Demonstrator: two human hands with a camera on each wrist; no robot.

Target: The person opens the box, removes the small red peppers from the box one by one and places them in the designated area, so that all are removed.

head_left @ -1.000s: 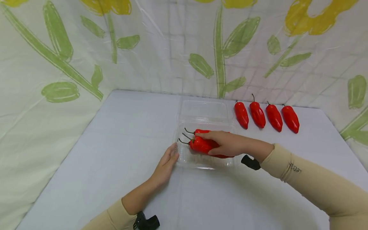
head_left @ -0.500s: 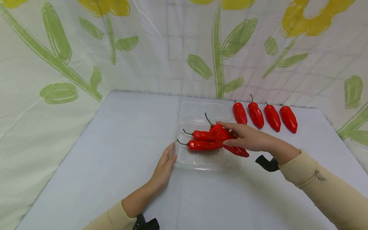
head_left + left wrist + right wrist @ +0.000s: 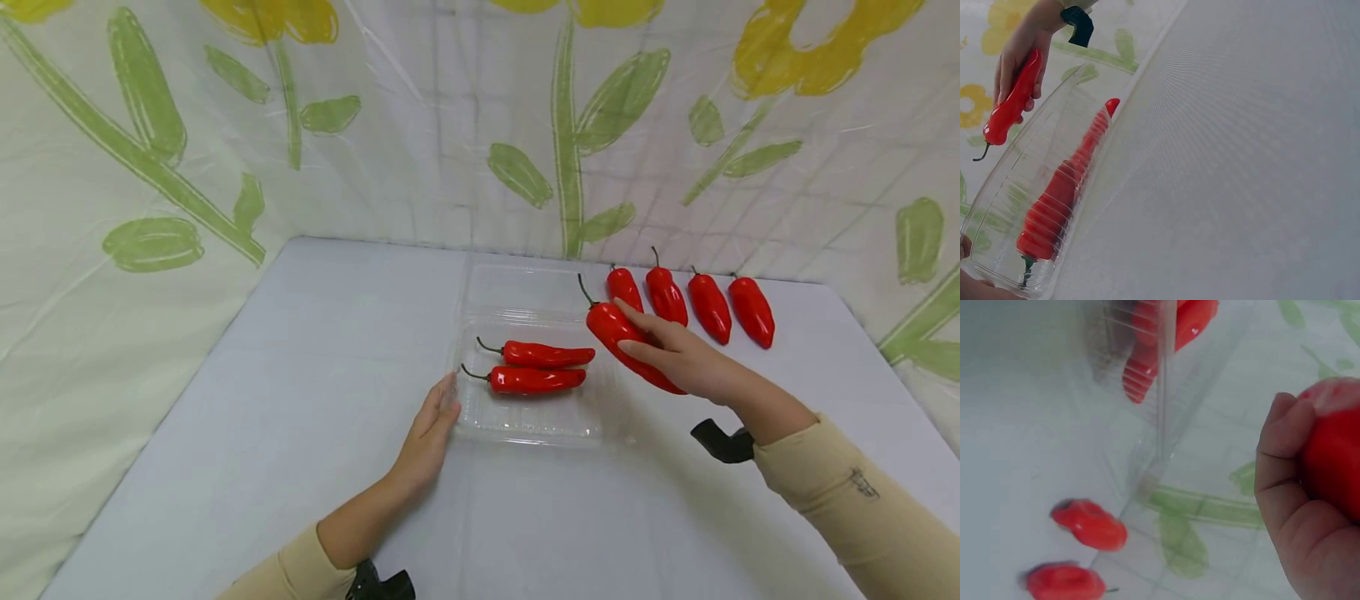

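Note:
My right hand [image 3: 675, 354] holds a red pepper [image 3: 622, 337] with a green stem, raised over the right side of a clear plastic clamshell container [image 3: 525, 429]. In the left wrist view this pepper [image 3: 1013, 100] hangs stem-down from the fingers. Two more red peppers [image 3: 536, 380] lie side by side in the container's base, stems to the left. At the container's left side, my left hand [image 3: 423, 437] rests against the wall with its fingers fairly straight. In the right wrist view, curled fingers [image 3: 1282, 450] wrap the held pepper.
Several red peppers [image 3: 708, 308] stand in a row along the table's back right edge, the leftmost partly behind the right hand's pepper. The container's open lid [image 3: 528, 287] lies toward the back. A flower-patterned curtain [image 3: 390, 167] hangs behind the white table [image 3: 337, 350].
My right hand has lifted one pepper from above the other two and carried it right and back, turning its stem upward in the head view. My left hand has stayed at the container.

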